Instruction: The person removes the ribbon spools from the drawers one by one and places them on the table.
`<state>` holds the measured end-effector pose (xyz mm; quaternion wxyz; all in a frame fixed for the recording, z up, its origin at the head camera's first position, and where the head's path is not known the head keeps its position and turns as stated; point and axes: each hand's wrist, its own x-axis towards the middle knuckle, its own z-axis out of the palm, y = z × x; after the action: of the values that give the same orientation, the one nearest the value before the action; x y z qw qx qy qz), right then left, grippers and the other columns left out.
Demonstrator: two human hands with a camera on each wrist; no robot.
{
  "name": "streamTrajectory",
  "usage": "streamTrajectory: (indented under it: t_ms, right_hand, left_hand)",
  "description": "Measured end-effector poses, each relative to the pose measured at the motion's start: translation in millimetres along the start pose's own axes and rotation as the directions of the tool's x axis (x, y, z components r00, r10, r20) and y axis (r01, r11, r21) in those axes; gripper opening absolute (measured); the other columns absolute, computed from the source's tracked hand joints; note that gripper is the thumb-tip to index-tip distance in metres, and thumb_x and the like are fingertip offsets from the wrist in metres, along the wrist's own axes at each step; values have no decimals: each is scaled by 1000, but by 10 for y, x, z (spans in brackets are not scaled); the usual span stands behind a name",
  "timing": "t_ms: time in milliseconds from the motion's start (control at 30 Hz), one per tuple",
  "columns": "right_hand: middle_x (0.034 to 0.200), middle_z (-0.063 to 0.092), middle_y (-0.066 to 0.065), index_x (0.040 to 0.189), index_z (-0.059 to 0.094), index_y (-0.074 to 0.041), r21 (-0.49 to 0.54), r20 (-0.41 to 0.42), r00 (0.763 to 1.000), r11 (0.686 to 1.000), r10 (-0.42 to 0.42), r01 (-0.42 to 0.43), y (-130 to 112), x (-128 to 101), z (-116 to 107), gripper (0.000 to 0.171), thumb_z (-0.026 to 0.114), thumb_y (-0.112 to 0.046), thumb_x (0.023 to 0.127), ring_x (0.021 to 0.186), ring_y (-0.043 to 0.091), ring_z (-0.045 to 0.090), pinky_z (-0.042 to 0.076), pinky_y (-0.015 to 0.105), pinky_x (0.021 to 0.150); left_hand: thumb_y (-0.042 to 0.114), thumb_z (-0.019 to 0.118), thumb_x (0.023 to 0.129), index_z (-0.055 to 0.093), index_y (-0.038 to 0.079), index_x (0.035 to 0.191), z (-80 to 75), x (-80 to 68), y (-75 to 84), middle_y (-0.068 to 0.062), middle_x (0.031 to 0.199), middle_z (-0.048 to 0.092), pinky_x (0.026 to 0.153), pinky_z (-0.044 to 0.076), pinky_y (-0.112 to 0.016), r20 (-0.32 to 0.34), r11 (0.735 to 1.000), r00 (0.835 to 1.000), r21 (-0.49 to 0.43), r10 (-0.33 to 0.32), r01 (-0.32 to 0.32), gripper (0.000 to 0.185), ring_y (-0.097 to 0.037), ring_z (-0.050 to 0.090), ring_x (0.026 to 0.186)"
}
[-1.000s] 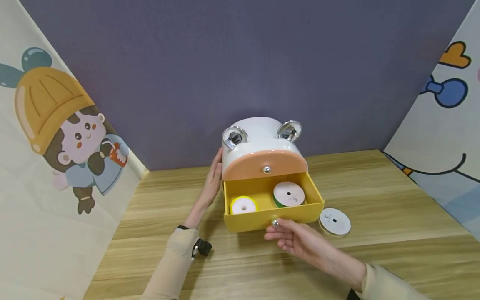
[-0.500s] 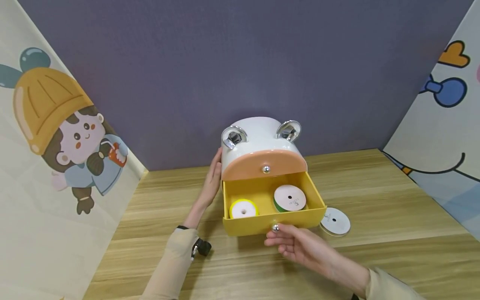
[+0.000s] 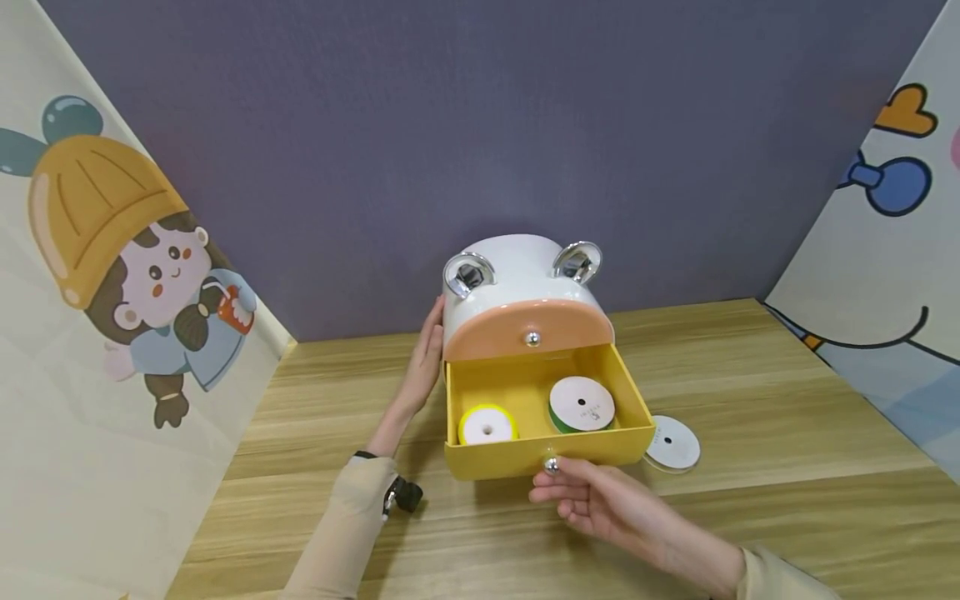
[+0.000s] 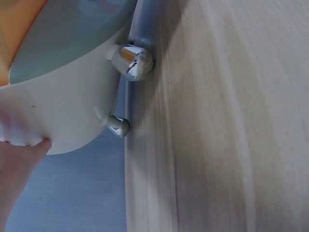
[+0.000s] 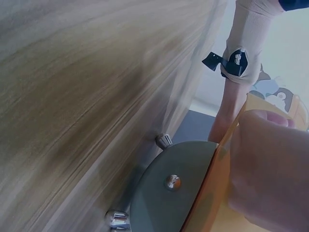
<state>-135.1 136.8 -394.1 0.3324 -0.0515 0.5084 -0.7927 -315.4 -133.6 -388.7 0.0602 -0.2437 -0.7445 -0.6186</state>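
Observation:
A white animal-shaped drawer box (image 3: 517,275) with two silver ears stands on the table against the back wall. Its yellow drawer (image 3: 480,463) is pulled out below a closed orange drawer (image 3: 510,325). Inside lie a yellow-edged spool (image 3: 487,425) at left and a green ribbon spool with a white face (image 3: 582,403) at right. My right hand (image 3: 607,504) pinches the yellow drawer's silver knob (image 3: 552,465) between thumb and finger. Against the box's left side rests my left hand (image 3: 422,371), fingers extended. A grey-green bottom front (image 5: 166,203) with a knob shows in the right wrist view.
Another white-faced spool (image 3: 672,444) lies on the wooden table (image 3: 750,392), just right of the drawer and partly covered by its corner. A dark wall (image 3: 495,125) closes off the back; printed panels with cartoon figures flank both sides.
The yellow drawer has slid further out toward me with my right hand on its knob, and both spools inside have come forward with it. My left hand has stayed in place.

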Motion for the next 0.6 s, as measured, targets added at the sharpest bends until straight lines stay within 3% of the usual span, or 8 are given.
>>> streamTrajectory:
  t_ms: [333, 500, 600]
  right_hand:
    - [107, 77, -2, 109, 71, -13, -18, 25, 1000, 1000, -2, 2, 19, -5, -2, 32, 46, -31, 106, 87, 0, 67, 54, 14, 80]
    - [116, 74, 0, 123, 67, -3, -144, 212, 977, 988, -16, 47, 24, -62, 2, 36, 40, -22, 108, 91, 1, 66, 55, 16, 84]
    - [118, 74, 5, 126, 62, 3, -305, 347, 937, 938, -52, 165, -62, -104, 60, 33, 42, -13, 106, 93, 3, 66, 57, 21, 85]
  left_hand:
    - [18, 26, 110, 18, 15, 160, 7, -9, -8, -11, 169, 7, 128, 11, -49, -3, 1000, 1000, -12, -1, 1, 51, -26, 8, 157]
    - [17, 26, 110, 18, 14, 160, 5, -16, 7, -11, 169, 7, 128, 10, -49, 2, 1000, 1000, -10, -1, 1, 51, -26, 7, 157]
    - [18, 26, 110, 17, 15, 160, -4, -13, 19, -11, 169, 7, 128, 10, -49, 3, 1000, 1000, 0, 1, -1, 51, -26, 7, 157]
